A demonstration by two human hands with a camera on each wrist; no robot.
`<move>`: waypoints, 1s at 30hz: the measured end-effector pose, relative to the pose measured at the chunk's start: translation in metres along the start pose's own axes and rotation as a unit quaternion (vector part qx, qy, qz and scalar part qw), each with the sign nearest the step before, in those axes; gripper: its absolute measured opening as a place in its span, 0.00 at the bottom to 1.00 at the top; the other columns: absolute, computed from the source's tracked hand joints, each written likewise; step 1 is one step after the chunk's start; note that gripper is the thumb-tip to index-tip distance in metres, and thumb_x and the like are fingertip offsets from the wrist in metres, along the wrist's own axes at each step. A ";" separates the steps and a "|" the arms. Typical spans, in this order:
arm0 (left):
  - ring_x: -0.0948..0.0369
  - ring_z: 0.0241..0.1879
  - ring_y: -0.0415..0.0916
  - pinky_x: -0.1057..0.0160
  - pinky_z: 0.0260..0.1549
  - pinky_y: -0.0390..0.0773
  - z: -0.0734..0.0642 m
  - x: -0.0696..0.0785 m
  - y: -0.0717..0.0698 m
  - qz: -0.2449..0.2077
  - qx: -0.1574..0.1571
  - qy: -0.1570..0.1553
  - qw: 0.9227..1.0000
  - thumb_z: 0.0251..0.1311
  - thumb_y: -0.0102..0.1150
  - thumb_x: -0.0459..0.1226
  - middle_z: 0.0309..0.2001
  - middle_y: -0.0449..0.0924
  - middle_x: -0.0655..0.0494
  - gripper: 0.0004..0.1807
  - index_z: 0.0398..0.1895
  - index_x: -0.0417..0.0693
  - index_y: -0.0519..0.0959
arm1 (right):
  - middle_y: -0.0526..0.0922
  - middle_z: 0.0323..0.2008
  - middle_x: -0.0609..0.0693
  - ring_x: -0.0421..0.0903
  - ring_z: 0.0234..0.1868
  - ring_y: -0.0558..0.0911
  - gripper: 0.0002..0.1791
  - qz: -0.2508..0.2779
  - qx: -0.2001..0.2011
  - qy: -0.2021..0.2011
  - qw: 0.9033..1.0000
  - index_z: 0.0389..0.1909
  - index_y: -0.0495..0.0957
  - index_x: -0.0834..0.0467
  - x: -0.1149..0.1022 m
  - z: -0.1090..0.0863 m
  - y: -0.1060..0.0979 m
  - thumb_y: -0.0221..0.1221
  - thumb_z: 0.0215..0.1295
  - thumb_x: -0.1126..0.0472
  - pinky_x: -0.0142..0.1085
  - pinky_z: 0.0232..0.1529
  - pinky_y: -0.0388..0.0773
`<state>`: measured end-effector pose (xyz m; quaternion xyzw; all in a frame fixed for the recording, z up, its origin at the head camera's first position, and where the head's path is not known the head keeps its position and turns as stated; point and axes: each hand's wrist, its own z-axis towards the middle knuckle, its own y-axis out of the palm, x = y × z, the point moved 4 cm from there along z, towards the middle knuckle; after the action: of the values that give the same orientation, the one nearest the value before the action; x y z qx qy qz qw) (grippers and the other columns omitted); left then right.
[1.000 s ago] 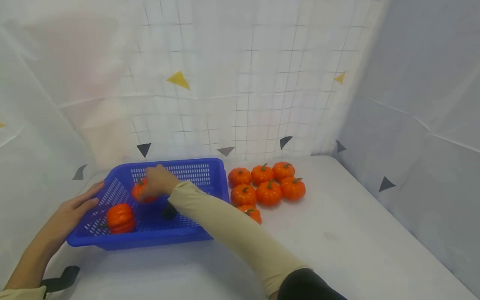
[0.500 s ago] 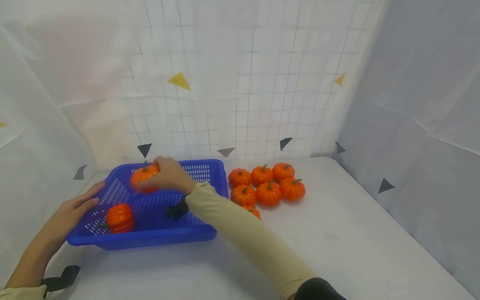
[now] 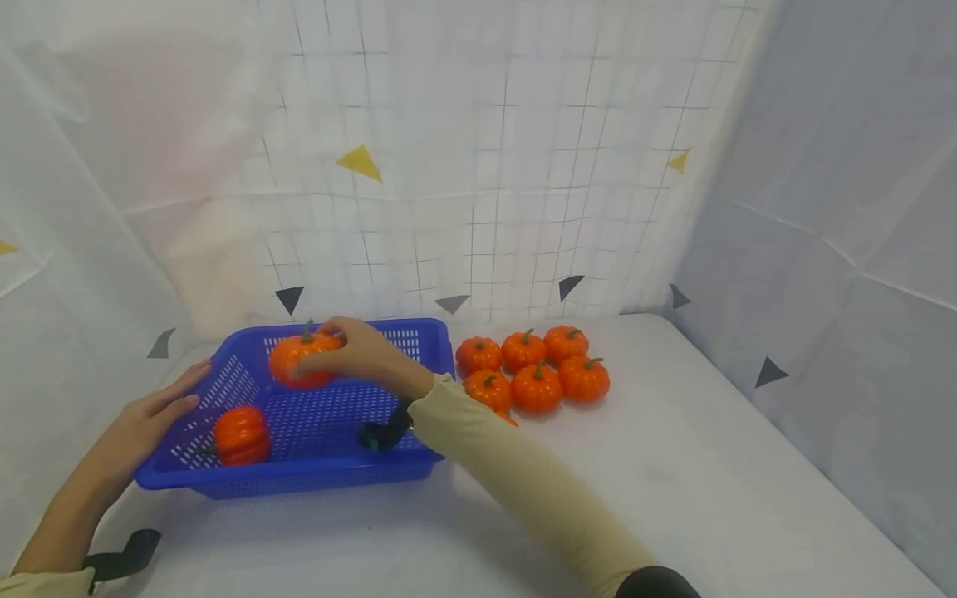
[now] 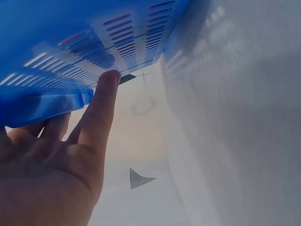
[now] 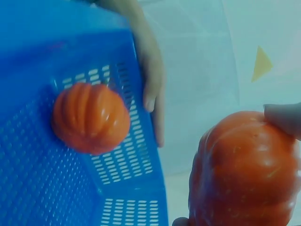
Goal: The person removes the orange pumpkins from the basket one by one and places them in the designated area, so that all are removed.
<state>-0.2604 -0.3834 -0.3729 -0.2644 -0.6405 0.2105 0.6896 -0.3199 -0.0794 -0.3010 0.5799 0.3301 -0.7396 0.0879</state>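
Observation:
My right hand (image 3: 355, 353) grips a small orange pumpkin (image 3: 282, 362) with a green stem, held upright over the back of the blue basket (image 3: 314, 472). In the right wrist view that pumpkin (image 5: 244, 174) looms large, with a thumb at its top and a fingertip at its lower edge. A second pumpkin (image 3: 242, 436) lies on its side in the basket, its stem pointing left. My left hand (image 3: 138, 428) rests against the basket's left rim, fingers fairly straight. From the left wrist, one digit touches the outer slotted wall (image 4: 122, 35).
Several more pumpkins (image 3: 537, 388) stand grouped on the white table (image 3: 695, 465) just right of the basket, the front one partly hidden by the right sleeve (image 3: 516, 473). White sheeting (image 3: 426, 208) with a grid and triangles rises behind, and a grey sheet (image 3: 837, 249) borders the right.
My right hand has lifted the pumpkin from inside the basket and moved it slightly to the right. The left hand, the basket and the pumpkin on its side have stayed put.

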 end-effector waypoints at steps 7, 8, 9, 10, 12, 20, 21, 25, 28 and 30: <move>0.21 0.73 0.39 0.13 0.53 0.53 0.000 -0.002 0.000 -0.001 0.001 -0.001 1.000 0.81 0.39 0.57 0.82 0.35 0.35 0.37 0.85 0.58 0.45 | 0.80 0.48 0.45 0.43 0.45 0.80 0.32 -0.017 -0.011 -0.014 1.000 0.62 0.76 0.53 -0.012 -0.023 -0.004 0.74 0.59 0.48 0.35 0.42 0.84; 0.21 0.73 0.38 0.13 0.54 0.52 0.001 -0.002 0.000 -0.002 0.000 -0.001 1.000 0.81 0.39 0.58 0.82 0.34 0.35 0.37 0.85 0.58 0.45 | 0.80 0.48 0.44 0.43 0.46 0.80 0.32 -0.021 -0.012 -0.016 1.000 0.62 0.76 0.53 -0.013 -0.026 -0.004 0.74 0.59 0.48 0.35 0.42 0.84; 0.22 0.74 0.37 0.13 0.54 0.51 0.001 -0.002 0.000 -0.003 0.000 -0.001 1.000 0.81 0.39 0.58 0.82 0.34 0.35 0.37 0.85 0.58 0.45 | 0.80 0.48 0.44 0.43 0.46 0.79 0.32 -0.027 -0.011 -0.017 0.999 0.62 0.76 0.52 -0.014 -0.029 -0.005 0.74 0.59 0.48 0.35 0.42 0.84; 0.22 0.74 0.36 0.13 0.54 0.51 0.001 -0.003 0.000 -0.004 -0.001 -0.001 1.000 0.80 0.39 0.58 0.82 0.34 0.36 0.37 0.85 0.57 0.45 | 0.79 0.49 0.43 0.42 0.46 0.79 0.33 -0.034 -0.009 -0.019 0.999 0.62 0.75 0.52 -0.015 -0.032 -0.006 0.74 0.58 0.48 0.34 0.42 0.84; 0.22 0.74 0.35 0.13 0.55 0.49 0.001 -0.003 0.000 -0.005 -0.001 0.000 1.000 0.80 0.39 0.58 0.82 0.33 0.36 0.38 0.85 0.57 0.45 | 0.79 0.50 0.42 0.42 0.47 0.79 0.33 -0.039 -0.010 -0.025 0.999 0.62 0.75 0.50 -0.016 -0.038 -0.007 0.75 0.57 0.48 0.34 0.42 0.84; 0.24 0.75 0.34 0.13 0.56 0.47 0.001 0.000 0.001 -0.014 -0.001 0.007 1.000 0.81 0.40 0.57 0.82 0.33 0.37 0.37 0.85 0.57 0.46 | 0.77 0.50 0.40 0.41 0.48 0.78 0.38 -0.094 0.002 -0.054 0.994 0.64 0.75 0.49 -0.018 -0.059 -0.015 0.78 0.52 0.48 0.33 0.41 0.84; 0.24 0.75 0.34 0.13 0.56 0.47 0.001 0.000 0.001 -0.014 -0.001 0.007 1.000 0.81 0.40 0.57 0.82 0.33 0.37 0.37 0.85 0.56 0.46 | 0.77 0.51 0.40 0.41 0.48 0.78 0.39 -0.102 0.005 -0.053 0.993 0.64 0.75 0.48 -0.018 -0.062 -0.016 0.78 0.51 0.47 0.33 0.40 0.84; 0.25 0.76 0.33 0.13 0.57 0.45 0.001 -0.001 0.000 -0.017 -0.001 0.008 1.000 0.81 0.40 0.57 0.82 0.34 0.37 0.37 0.85 0.55 0.47 | 0.77 0.51 0.41 0.41 0.48 0.78 0.40 -0.128 0.013 -0.055 0.990 0.65 0.75 0.48 -0.018 -0.074 -0.022 0.79 0.51 0.46 0.33 0.40 0.84; 0.25 0.76 0.32 0.14 0.57 0.44 0.001 -0.001 0.000 -0.016 -0.002 0.005 1.000 0.81 0.40 0.57 0.82 0.33 0.37 0.38 0.85 0.55 0.46 | 0.77 0.52 0.41 0.41 0.49 0.78 0.39 -0.132 0.016 -0.062 0.989 0.64 0.75 0.47 -0.017 -0.083 -0.027 0.79 0.51 0.47 0.33 0.42 0.84; 0.25 0.76 0.32 0.14 0.57 0.44 0.001 -0.001 -0.001 -0.015 -0.003 0.005 1.000 0.81 0.40 0.57 0.82 0.33 0.36 0.38 0.85 0.55 0.46 | 0.77 0.53 0.40 0.41 0.50 0.77 0.39 -0.131 0.018 -0.066 0.989 0.64 0.75 0.46 -0.016 -0.089 -0.032 0.79 0.51 0.47 0.33 0.42 0.84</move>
<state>-0.2617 -0.3841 -0.3728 -0.2572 -0.6419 0.1970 0.6950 -0.2601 -0.0063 -0.2838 0.4833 0.3833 -0.7871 0.0014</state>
